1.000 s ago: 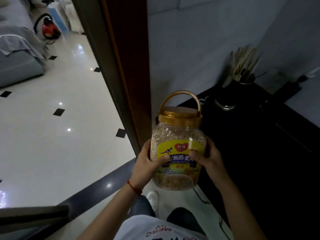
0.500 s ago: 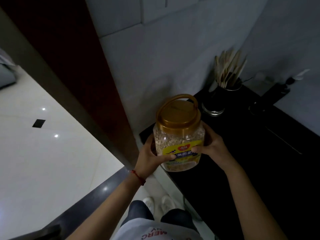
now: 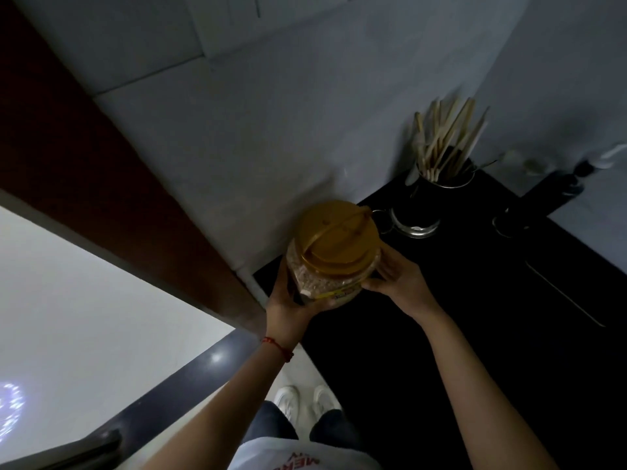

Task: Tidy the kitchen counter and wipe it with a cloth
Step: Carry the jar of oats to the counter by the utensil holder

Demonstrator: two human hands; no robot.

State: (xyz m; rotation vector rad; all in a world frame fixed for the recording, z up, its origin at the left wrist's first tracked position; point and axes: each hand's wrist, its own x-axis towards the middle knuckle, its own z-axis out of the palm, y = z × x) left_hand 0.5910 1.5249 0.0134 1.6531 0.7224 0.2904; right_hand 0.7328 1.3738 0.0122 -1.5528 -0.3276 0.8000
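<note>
1. The left hand (image 3: pixel 288 300) had its grip clamped on the oat jar (image 3: pixel 330 252) from seven o'clock.
2. The jar sat at the black bench (image 3: pixel 475 317) near-left corner — landed or hovering, unclear.
3. The right hand (image 3: pixel 398 278) clasped it from three o'clock.
4. Judging by this, tidying was underway — no cloth seen, wiping remained.

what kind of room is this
Most likely a home kitchen. A dark counter runs along a tiled wall, a metal holder of chopsticks stands at its back, and both hands hold a jar of oats at the counter's end.
</note>
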